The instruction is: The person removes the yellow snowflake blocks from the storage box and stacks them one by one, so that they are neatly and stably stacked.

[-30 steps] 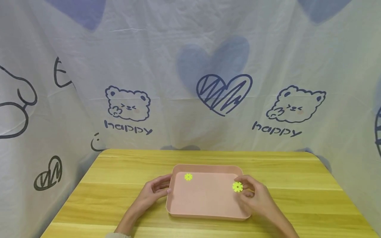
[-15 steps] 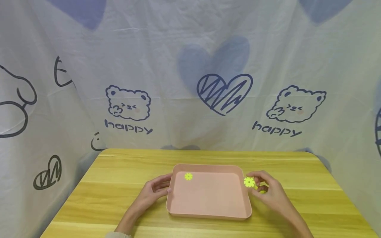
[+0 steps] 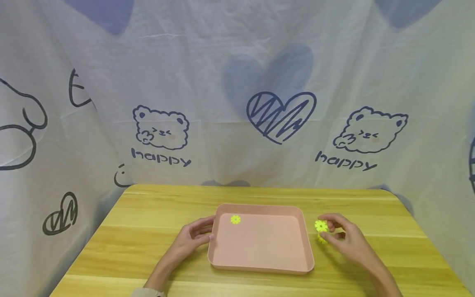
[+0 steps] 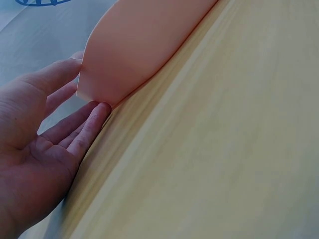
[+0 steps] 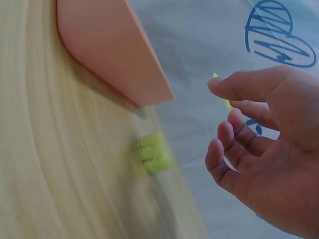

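A pink rectangular tray (image 3: 263,243) lies on the table, with one yellow notched snowflake disc (image 3: 235,219) in its far left corner. At the tray's left side, my left hand (image 3: 191,239) grips the wall, thumb at the rim and fingers against the outside. To the right of the tray, my right hand (image 3: 346,237) pinches another yellow snowflake disc (image 3: 320,225) between thumb and forefinger; the right wrist view shows only slivers of it. Beneath that hand, a short stack of yellow-green discs (image 5: 154,152) stands on the table beside the tray, partly covered in the head view.
The wood-grain table (image 3: 163,206) extends around the tray on all sides. Behind and to the left hangs a pale cloth (image 3: 215,136) printed with hearts, bears and the word "happy".
My right hand has carried the pinched disc rightward from over the tray's right side to above the stack beside it. My left hand and the tray have stayed in place.
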Tool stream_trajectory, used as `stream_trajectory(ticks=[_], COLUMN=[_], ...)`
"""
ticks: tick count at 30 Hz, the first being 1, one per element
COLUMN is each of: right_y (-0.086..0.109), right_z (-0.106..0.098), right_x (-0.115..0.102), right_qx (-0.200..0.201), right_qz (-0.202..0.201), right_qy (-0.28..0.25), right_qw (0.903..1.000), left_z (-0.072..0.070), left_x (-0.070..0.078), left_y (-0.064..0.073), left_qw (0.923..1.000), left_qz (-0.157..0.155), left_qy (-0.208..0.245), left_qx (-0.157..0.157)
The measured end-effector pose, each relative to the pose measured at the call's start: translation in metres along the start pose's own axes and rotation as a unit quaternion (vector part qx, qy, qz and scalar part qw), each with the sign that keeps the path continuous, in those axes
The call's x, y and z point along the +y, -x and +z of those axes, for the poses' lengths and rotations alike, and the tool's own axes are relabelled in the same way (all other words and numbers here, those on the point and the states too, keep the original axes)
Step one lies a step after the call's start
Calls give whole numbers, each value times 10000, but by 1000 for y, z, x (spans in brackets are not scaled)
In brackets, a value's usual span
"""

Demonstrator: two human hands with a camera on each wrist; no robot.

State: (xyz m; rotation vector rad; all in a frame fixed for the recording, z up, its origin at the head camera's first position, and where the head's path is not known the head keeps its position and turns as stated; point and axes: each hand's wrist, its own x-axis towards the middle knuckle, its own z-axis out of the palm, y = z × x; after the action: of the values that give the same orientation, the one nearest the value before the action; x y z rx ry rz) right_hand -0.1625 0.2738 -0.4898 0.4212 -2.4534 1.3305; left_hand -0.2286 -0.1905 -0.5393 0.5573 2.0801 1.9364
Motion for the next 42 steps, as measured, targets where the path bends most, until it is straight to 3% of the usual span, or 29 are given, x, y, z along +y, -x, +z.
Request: stream_trajectory(ticks=[20, 30, 42], right_y=[6, 10, 11], right_z=[-6, -2, 1], right_x=[26, 33, 38], right_qx=[-384, -508, -354], right_qz=[1070, 1211, 764], right_qy=[38, -43, -14], right_qw=[9935, 9913, 9964], left_z=[1, 1, 0], left_x=[3, 2, 1], left_y=[2, 2, 1], left_qw=[9999, 10000, 10000], left_qz=[-84, -43, -13], left_qy=[79, 63, 48], left_qx=[-33, -44, -42])
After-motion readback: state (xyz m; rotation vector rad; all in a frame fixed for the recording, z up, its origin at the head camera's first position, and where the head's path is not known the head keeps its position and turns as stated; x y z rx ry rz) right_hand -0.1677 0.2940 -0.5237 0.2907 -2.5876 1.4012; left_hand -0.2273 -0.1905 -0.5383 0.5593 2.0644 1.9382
